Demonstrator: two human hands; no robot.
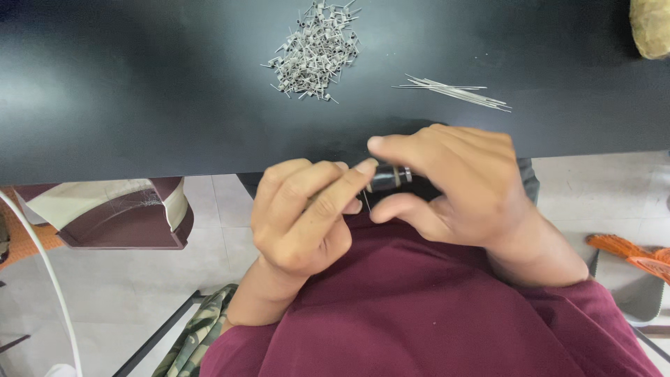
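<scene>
My right hand (460, 185) grips a small dark cylindrical tool (388, 177) with a metal band, just below the black table's near edge. My left hand (303, 213) pinches at the tool's tip, with a thin wire (366, 200) hanging down between the fingers. Both hands meet in front of my maroon shirt. On the table lies a heap of small wound wire coils (315, 50) at the far middle. A bundle of straight thin wires (457, 92) rests to its right.
The black table (139, 98) fills the upper half. Below its edge at left sits a maroon box with a pale liner (115, 213). A tan lumpy object (652, 26) is at the far right corner. An orange item (631, 253) lies on the tiled floor at right.
</scene>
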